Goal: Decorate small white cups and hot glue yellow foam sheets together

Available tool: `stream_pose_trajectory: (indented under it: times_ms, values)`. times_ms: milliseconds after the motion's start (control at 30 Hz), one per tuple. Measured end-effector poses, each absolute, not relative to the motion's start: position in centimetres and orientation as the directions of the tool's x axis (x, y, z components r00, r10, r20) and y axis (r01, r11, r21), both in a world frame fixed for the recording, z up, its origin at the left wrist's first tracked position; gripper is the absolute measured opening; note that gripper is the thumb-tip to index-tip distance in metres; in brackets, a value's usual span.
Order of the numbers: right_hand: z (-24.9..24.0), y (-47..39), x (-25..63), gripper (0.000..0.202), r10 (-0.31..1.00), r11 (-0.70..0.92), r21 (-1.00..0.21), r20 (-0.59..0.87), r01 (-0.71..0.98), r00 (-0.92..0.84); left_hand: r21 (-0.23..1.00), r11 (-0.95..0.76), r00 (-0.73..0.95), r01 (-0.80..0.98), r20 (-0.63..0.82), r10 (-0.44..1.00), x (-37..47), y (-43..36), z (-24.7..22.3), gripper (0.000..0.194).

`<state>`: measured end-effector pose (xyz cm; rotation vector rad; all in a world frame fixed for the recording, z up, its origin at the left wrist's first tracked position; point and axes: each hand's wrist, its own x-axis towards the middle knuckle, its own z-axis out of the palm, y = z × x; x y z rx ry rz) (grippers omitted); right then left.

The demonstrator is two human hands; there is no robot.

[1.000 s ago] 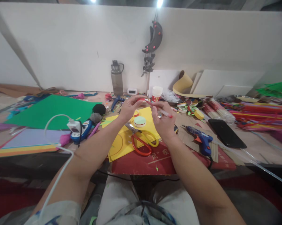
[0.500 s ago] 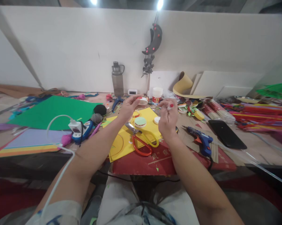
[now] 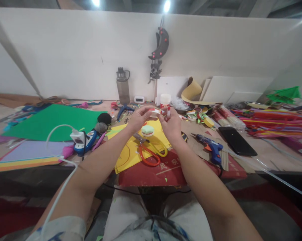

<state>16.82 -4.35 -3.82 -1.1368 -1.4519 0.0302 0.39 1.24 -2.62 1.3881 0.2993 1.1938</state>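
Note:
My left hand [image 3: 137, 119] pinches a shallow white round piece [image 3: 154, 114] with red on its edge, held above the yellow sheets. Close beside it, my right hand [image 3: 172, 125] is closed around a small white tube with a red end [image 3: 168, 112]; its fingertips meet the edge of the round piece. Below the hands, a white round piece with a light green top [image 3: 147, 131] rests on a yellow sheet [image 3: 125, 157]. Scissors [image 3: 148, 154] with one red and one yellow handle lie in front of it.
To the right are a blue glue gun [image 3: 212, 149], a black phone [image 3: 237, 141] and bundled colourful pipe cleaners [image 3: 278, 124]. A green sheet [image 3: 55, 122], a white plug [image 3: 78, 136] with its cable and a black ball [image 3: 104, 118] lie left. A bottle [image 3: 123, 87] stands behind.
My right hand has moved left and its fingers have come up to the round piece in my left hand. The tube's red end now points up. The view has shifted slightly.

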Motion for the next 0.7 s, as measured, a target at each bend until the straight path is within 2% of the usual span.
stream_pose_trajectory:
  times_ms: [233, 333, 533, 700]
  values:
    - [-3.81, -4.36, 16.88, 0.012, 0.536, 0.556, -0.541, 0.814, 0.631, 0.225, 0.858, -0.159, 0.463, -0.489, 0.409, 0.786, 0.3, 0.54, -2.01, 0.051]
    - [-3.77, -4.43, 16.73, 0.014, 0.511, 0.574, -0.513, 0.834, 0.638, 0.211, 0.86, -0.148, 0.458, -0.489, 0.398, 0.795, 0.45, 0.44, -1.9, 0.053]
    - [-4.17, -4.16, 16.33, 0.024, 0.521, 0.578, -0.557, 0.814, 0.597, 0.256, 0.887, -0.189, 0.399, -0.421, 0.368, 0.84, 0.83, 0.61, -2.34, 0.057]
    - [-4.25, -4.03, 16.11, 0.023, 0.519, 0.589, -0.547, 0.82, 0.596, 0.241, 0.899, -0.158, 0.376, -0.409, 0.324, 0.868, 0.82, 0.77, -2.83, 0.056]
